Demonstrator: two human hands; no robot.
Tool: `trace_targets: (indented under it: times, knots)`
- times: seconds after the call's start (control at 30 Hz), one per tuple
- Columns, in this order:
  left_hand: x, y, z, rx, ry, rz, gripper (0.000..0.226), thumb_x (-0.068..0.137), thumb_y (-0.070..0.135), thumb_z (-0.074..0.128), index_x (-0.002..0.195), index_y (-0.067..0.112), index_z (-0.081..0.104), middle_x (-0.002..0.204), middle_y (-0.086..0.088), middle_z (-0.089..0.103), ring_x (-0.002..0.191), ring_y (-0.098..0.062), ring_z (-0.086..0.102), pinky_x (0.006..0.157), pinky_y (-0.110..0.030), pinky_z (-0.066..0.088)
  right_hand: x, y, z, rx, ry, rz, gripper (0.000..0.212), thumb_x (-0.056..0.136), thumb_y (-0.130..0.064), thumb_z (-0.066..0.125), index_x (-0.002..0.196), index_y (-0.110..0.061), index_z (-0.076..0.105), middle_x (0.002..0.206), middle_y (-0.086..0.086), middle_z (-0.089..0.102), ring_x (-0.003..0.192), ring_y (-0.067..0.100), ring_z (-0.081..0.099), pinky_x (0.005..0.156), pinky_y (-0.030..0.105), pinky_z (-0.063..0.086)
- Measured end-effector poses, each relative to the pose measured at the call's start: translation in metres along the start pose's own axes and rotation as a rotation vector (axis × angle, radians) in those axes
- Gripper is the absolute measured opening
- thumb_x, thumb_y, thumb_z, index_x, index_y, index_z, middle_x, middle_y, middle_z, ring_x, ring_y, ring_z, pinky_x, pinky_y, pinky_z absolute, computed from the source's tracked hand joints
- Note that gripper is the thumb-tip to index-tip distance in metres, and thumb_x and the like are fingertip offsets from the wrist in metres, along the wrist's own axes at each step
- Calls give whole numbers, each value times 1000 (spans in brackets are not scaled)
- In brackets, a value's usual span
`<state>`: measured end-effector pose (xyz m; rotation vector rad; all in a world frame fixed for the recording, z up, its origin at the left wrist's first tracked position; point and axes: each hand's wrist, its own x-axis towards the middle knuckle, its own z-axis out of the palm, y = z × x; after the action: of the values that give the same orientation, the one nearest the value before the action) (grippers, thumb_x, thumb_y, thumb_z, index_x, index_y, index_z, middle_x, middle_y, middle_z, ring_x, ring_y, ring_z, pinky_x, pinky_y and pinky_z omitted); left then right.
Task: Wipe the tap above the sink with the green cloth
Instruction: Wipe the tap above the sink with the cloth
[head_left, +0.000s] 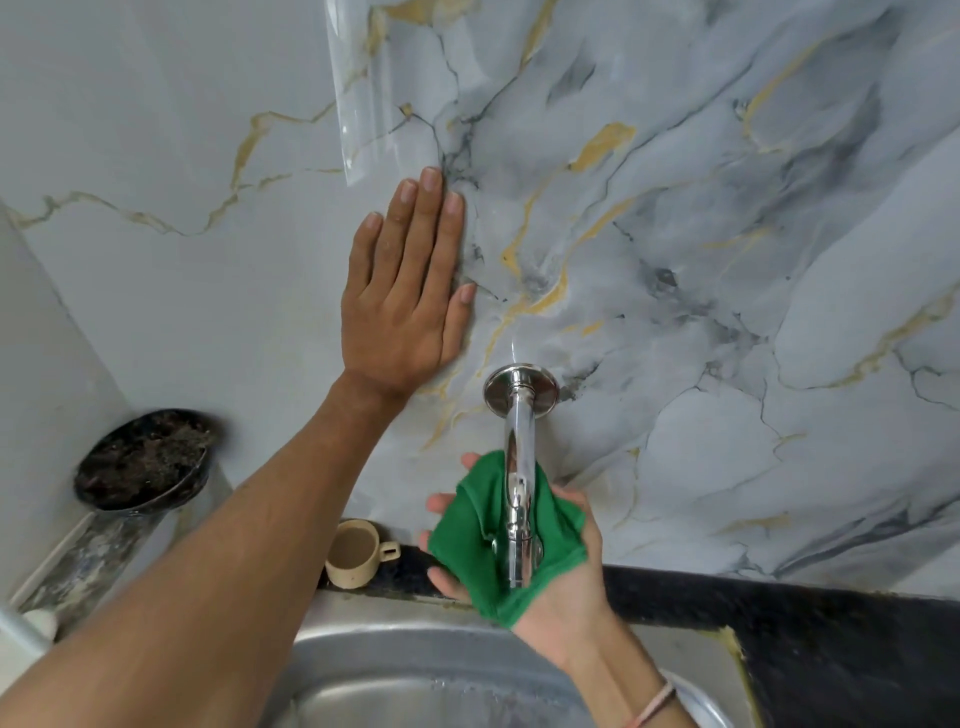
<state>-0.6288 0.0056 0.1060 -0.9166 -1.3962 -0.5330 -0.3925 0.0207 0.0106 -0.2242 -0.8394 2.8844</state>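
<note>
A chrome tap (518, 467) sticks out of the marble-patterned wall above a steel sink (415, 675). My right hand (561, 587) lies palm up under the spout, and the green cloth (467, 545) is spread across its palm and fingers. The cloth cups the underside of the spout and touches it. My left hand (405, 296) presses flat against the wall, fingers together, up and to the left of the tap's round base. It holds nothing.
A beige cup (356, 553) stands on the dark ledge behind the sink, left of the tap. A black dirty pan (143, 460) leans in the left corner on a pipe-like stand. The dark counter (805, 634) runs to the right.
</note>
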Motion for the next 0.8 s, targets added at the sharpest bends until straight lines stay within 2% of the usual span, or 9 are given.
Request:
trace_targets:
  times: [0.13, 0.2, 0.27, 0.37, 0.43, 0.5, 0.57, 0.67, 0.8]
  knots:
    - [0, 0, 2, -11, 7, -1, 65, 106, 35, 26, 165, 9, 17, 171, -8, 15, 163, -22, 7, 136, -39, 9, -32, 18, -22, 7, 202, -94, 52, 89, -48, 57, 122, -11, 72, 120, 23, 74, 106, 37, 72, 87, 46, 59]
    - [-1, 0, 2, -4, 9, -1, 65, 106, 35, 26, 165, 9, 17, 171, -9, 17, 163, -22, 8, 136, -39, 9, -49, 25, -34, 90, 349, -170, 52, 90, -48, 49, 112, -9, 77, 99, 21, 77, 84, 37, 74, 76, 43, 62]
    - [-1, 0, 2, 4, 0, -6, 66, 106, 34, 26, 166, 9, 17, 171, -10, 24, 162, -23, 10, 136, -39, 9, -60, 15, -25, 61, 489, -354, 55, 81, -51, 59, 114, -11, 79, 98, 18, 80, 81, 36, 77, 70, 42, 65]
    - [-1, 0, 0, 13, -19, -12, 66, 106, 35, 27, 166, 10, 16, 170, -13, 28, 163, -23, 9, 136, -39, 8, -59, -25, 27, -388, 490, -620, 55, 70, -63, 73, 115, -31, 76, 108, -2, 81, 99, 21, 78, 78, 36, 62]
    - [-1, 0, 0, 24, -27, -12, 66, 105, 35, 28, 166, 10, 17, 168, -17, 35, 162, -23, 10, 136, -39, 9, -42, -43, 62, -913, 507, -762, 52, 75, -64, 66, 123, -43, 66, 112, -11, 76, 102, 10, 74, 78, 26, 62]
    - [-1, -1, -1, 27, -29, -12, 66, 105, 35, 28, 166, 9, 17, 170, -15, 30, 163, -23, 10, 137, -39, 8, -21, -41, 79, -1587, 639, -798, 60, 85, -61, 56, 142, -45, 47, 140, -8, 59, 122, 8, 59, 90, 29, 59]
    - [-1, 0, -1, 33, -31, -3, 66, 106, 35, 28, 166, 9, 17, 172, -11, 15, 163, -23, 8, 137, -38, 6, -10, -20, 79, -2025, 698, -766, 60, 87, -55, 54, 144, -38, 46, 155, 2, 42, 138, 20, 44, 94, 40, 60]
    - [0, 0, -2, 21, -40, 6, 66, 106, 36, 27, 166, 9, 17, 173, -9, 8, 163, -23, 9, 137, -38, 6, -17, 17, 57, -2181, 712, -800, 49, 83, -40, 61, 131, -28, 59, 161, 13, 40, 148, 34, 36, 92, 42, 63]
    - [5, 5, -20, 20, -151, -33, 65, 107, 34, 30, 165, 6, 17, 169, -19, 32, 159, -33, 27, 134, -44, 19, -41, 37, 38, -2313, 614, -745, 69, 79, -36, 76, 142, -27, 51, 166, 15, 27, 155, 40, 24, 104, 42, 56]
